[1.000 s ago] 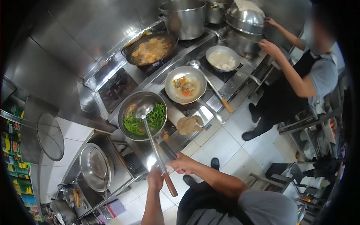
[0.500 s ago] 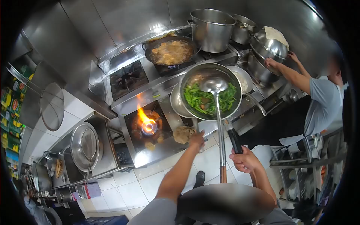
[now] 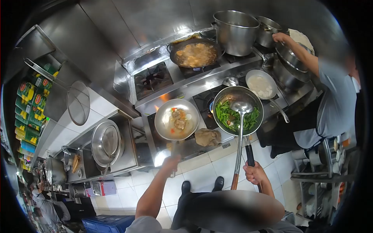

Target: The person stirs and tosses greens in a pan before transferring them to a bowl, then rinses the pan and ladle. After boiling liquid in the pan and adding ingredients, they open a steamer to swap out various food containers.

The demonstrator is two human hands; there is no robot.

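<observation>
Two pans flank the crumpled brown cloth (image 3: 208, 137)! Right of it, the ladle (image 3: 241, 107) leans unheld in the greens pan (image 3: 232, 91); a sharp tilt could send it sliding, spilling greens (image 3: 254, 119). The right hand (image 3: 254, 173) has fingers closed round that pan's black handle (image 3: 249, 154), greens ahead. Left of the cloth, the left hand (image 3: 169, 165), blurred, looks closed on the frying pan's handle (image 3: 175, 148), its pan just beyond the fingers.
</observation>
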